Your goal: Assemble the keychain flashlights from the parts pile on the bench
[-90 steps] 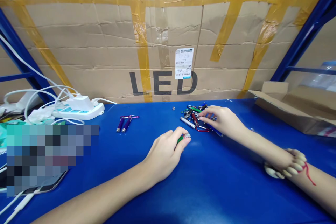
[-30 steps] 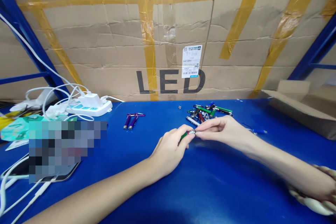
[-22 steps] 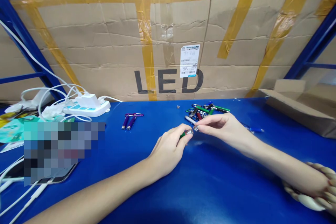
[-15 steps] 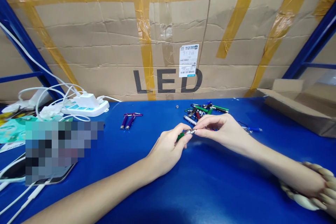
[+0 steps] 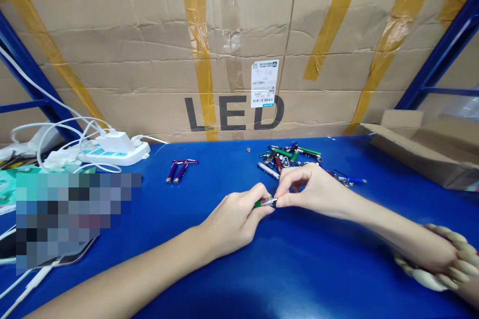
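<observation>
My left hand [image 5: 235, 222] is closed round a small green keychain flashlight [image 5: 266, 202], whose silver end sticks out to the right between thumb and forefinger. Against the tip of that silver end, my right hand [image 5: 312, 190] pinches with thumb and forefinger; whether a separate small part sits in the pinch is hidden. Behind the right hand lies a pile of similar slim flashlights: a silver one [image 5: 268, 170], a red one [image 5: 278, 163], green ones [image 5: 310, 152] and a blue one [image 5: 357, 180], mixed with clips and small metal pieces.
Two purple flashlights [image 5: 177, 171] with clips lie left of centre. A tiny metal piece [image 5: 248, 150] is near the back. At left are a white power strip [image 5: 129, 154], cables and a phone [image 5: 77, 254]. An open cardboard box [image 5: 415, 154] stands at right; a large taped carton [image 5: 149, 70] stands behind.
Both hands have come slightly lower and nearer with the green flashlight, still meeting at its silver end. The whole view has shifted a little.
</observation>
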`<state>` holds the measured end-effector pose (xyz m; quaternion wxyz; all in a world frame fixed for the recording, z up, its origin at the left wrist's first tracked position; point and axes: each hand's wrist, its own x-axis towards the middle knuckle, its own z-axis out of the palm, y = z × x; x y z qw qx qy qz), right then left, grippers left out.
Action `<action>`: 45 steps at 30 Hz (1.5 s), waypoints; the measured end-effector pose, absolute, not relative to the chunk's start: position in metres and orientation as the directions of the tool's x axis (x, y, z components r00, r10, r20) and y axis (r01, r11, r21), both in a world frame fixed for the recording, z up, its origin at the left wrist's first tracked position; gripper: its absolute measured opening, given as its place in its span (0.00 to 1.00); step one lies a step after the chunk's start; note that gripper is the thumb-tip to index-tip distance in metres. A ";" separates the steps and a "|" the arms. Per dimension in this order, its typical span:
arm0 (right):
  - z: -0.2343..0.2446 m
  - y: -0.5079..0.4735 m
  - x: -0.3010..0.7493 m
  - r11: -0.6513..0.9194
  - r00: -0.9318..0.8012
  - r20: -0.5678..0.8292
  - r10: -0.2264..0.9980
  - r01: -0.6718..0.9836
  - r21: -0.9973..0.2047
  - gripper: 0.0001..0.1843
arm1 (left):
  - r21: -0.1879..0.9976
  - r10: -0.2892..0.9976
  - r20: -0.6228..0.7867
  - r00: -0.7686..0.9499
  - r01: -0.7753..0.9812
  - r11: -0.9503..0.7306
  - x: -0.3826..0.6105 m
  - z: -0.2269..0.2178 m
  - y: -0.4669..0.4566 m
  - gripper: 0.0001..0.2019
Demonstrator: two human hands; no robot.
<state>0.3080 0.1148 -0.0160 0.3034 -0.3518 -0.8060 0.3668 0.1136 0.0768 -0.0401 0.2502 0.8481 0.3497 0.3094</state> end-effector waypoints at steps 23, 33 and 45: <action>-0.014 0.115 0.312 0.845 -0.533 0.656 0.535 0.325 -0.425 0.10 | 0.647 0.821 0.363 0.441 0.514 -0.563 0.120 -0.041 0.082 0.07; -0.016 0.112 0.315 0.918 -0.637 0.678 0.366 0.365 -0.154 0.16 | 0.664 0.790 0.245 0.561 0.497 -0.559 0.115 -0.039 0.077 0.05; -0.020 0.108 0.301 0.397 -0.459 0.199 0.866 0.388 -0.832 0.10 | 0.666 0.786 0.324 0.527 0.462 -0.585 0.116 -0.041 0.077 0.05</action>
